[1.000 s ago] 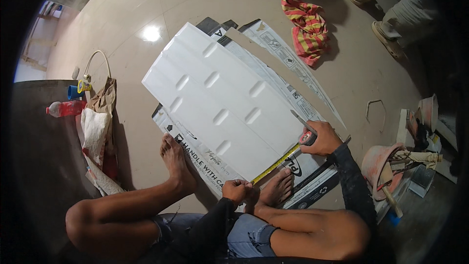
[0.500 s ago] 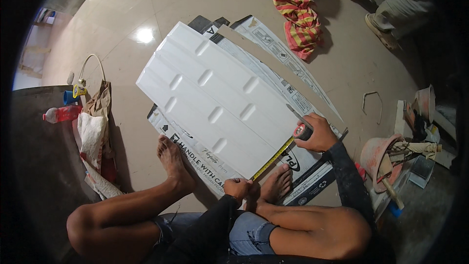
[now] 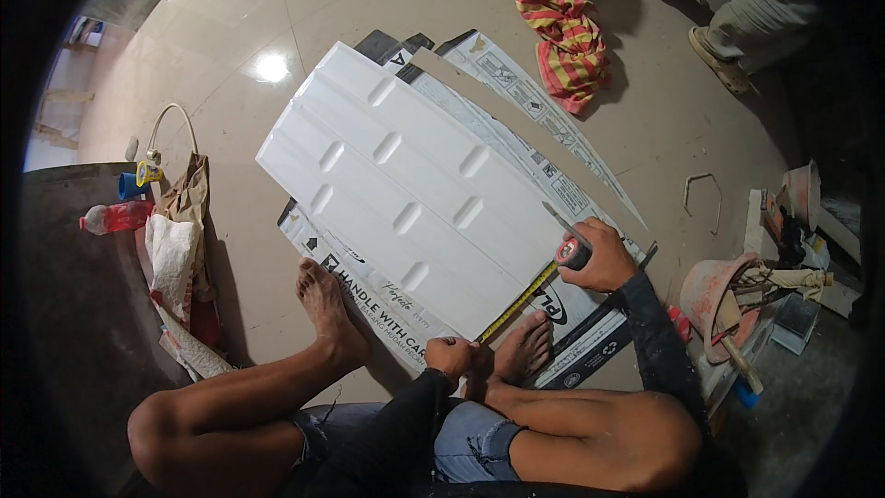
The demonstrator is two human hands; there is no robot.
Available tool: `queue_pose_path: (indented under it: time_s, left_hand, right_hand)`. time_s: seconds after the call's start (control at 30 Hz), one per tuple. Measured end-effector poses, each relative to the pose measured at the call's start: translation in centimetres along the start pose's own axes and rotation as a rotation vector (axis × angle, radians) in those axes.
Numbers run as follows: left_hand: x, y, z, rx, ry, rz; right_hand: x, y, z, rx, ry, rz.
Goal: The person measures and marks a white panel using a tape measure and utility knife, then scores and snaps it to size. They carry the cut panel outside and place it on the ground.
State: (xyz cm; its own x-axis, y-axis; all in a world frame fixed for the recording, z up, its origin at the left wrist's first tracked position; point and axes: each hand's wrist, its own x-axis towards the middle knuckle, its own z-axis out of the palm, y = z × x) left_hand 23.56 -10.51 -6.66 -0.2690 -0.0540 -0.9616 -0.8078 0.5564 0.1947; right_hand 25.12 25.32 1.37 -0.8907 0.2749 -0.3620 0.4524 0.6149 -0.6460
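Note:
A large white tile (image 3: 355, 207) with raised bands and oblong recesses lies on flattened printed cardboard (image 3: 376, 318). Along its short edge nearest my body runs the yellow blade of a tape measure (image 3: 518, 304). At the blade's near end, by the tile's lower corner, my left hand (image 3: 449, 357) is closed, pinching the tip. My right hand (image 3: 604, 256) grips the red and black tape case (image 3: 572, 253) at the tile's right corner. A thin grey pointed tool (image 3: 560, 219) also sticks out from that hand over the tile; its exact kind is unclear.
A red-and-yellow striped cloth (image 3: 569, 51) lies beyond the tile. On the right stands a pinkish bucket (image 3: 714, 300) with tools. To the left are a paper bag (image 3: 189, 198) and a red bottle (image 3: 118, 216). Another person's shoe (image 3: 719, 60) is far right.
My right hand and the tape case have shifted slightly down and right, and the thin tool's angle has changed a little. My left hand stays nearly where it was.

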Motion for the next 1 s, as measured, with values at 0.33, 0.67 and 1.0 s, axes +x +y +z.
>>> queue_pose_path:
  time_s: [0.33,0.67,1.0]
  left_hand:
    - [1.0,-1.1,0.2,0.005,0.028,-0.005]
    - [0.3,-0.3,-0.5,0.057,-0.016,-0.022]
    - [-11.0,11.4,-8.4,-0.174,-0.309,-0.006]
  right_hand:
    - [0.1,-0.1,0.0,-0.005,-0.009,0.023]
    - [0.4,-0.3,-0.6,0.042,-0.035,-0.005]
    - [4.9,-11.0,-8.5,0.117,-0.076,-0.078]
